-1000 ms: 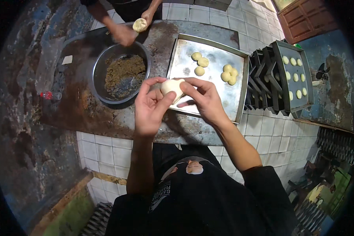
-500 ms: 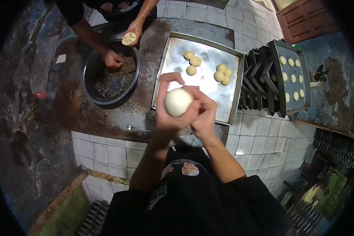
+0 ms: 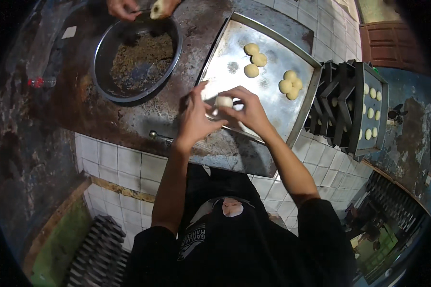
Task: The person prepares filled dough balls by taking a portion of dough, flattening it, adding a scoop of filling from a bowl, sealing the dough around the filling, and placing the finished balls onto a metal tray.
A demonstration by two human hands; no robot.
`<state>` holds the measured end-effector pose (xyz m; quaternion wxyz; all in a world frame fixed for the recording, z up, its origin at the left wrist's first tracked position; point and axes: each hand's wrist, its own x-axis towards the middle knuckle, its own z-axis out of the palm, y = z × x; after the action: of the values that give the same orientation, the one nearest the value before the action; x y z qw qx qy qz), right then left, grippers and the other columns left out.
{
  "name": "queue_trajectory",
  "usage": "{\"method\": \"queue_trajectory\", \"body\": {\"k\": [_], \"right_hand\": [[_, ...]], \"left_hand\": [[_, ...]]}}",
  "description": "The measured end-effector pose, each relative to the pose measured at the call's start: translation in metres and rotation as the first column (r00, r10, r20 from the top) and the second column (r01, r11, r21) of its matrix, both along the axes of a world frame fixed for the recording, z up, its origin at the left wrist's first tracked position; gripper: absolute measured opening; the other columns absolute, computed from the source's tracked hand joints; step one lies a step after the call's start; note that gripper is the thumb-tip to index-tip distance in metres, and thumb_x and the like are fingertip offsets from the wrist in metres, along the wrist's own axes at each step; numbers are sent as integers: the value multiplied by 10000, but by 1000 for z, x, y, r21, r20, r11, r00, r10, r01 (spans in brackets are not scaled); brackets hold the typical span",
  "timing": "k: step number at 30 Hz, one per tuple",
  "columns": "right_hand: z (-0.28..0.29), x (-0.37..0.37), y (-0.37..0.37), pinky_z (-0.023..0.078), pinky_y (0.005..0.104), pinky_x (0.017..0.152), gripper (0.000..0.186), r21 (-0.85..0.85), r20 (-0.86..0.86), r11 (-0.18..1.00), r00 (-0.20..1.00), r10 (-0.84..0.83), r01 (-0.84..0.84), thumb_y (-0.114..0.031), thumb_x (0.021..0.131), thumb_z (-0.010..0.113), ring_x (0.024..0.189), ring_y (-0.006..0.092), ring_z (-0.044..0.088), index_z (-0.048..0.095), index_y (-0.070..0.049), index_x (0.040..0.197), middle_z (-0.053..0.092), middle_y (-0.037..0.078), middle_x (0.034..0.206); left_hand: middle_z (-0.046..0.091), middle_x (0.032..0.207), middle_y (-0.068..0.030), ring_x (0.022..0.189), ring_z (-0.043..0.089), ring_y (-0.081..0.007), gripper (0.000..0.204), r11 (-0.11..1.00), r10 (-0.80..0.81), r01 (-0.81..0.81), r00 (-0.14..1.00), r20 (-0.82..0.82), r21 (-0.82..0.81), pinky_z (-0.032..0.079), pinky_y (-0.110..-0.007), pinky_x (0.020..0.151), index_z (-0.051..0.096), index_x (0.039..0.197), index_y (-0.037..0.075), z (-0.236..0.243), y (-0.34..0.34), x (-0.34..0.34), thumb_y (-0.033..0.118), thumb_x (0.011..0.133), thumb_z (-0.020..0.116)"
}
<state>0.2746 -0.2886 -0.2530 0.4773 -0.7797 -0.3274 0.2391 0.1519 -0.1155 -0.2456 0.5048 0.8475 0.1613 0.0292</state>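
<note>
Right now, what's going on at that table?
The person's right hand has a pale dough ball in its grip over the near part of a metal tray; the left hand is cupped beside it, though whether it touches is unclear. Yellowish dough balls sit on the tray in groups of three and four. Across the table, a co-worker's hands are above the far rim of a bowl of brown mixture, one holding dough.

Apparently a clear bottle [image 3: 44, 82]
</note>
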Motion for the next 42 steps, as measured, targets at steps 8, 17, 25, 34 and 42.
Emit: {"method": "queue_trajectory", "body": {"k": [8,17,25,34,42], "right_hand": [[-127,-7,30,301,456,1279,835,-477,616,858,624,480,-189,-522,1021,566,1547,352,352,372,48,1599,365,229,1664],[-87,79,15,507,451,1065,532,-391,448,917,855,261,-76,-224,987,617,1271,374,595,534,-12,1468,579,199,1421],[-107,151,-45,593,508,739,237,-733,116,669,946,304,-125,-224,849,739,818,383,752,786,-29,976,761,195,849],[63,-32,39,541,380,744,366,341,-188,873,935,-301,350,-256,835,821,845,229,700,730,16,1062,745,145,931],[126,-73,126,503,379,658,345,495,8,638,731,-682,590,-325,943,766,733,317,665,713,15,963,674,177,830]], "left_hand": [[510,1420,-179,908,642,-242,937,975,201,-204,979,-39,-89,554,-372,852,348,1529,14,-46,6,-88,71,783,911],[552,1316,-102,861,576,-188,718,937,299,-313,948,-107,-154,495,-364,795,419,1410,66,-34,13,-109,41,829,840],[670,1215,-115,1208,628,-282,308,971,-181,89,881,437,222,485,-402,1043,579,1270,10,-18,25,-24,23,978,677],[673,1139,-173,1052,658,-264,633,718,462,-384,887,-15,-581,553,-395,916,663,1255,-92,20,-6,59,494,1138,451],[698,1242,-202,1073,695,-294,660,810,479,-400,874,88,-429,582,-421,917,696,1233,-73,86,50,45,542,1119,484]]}}
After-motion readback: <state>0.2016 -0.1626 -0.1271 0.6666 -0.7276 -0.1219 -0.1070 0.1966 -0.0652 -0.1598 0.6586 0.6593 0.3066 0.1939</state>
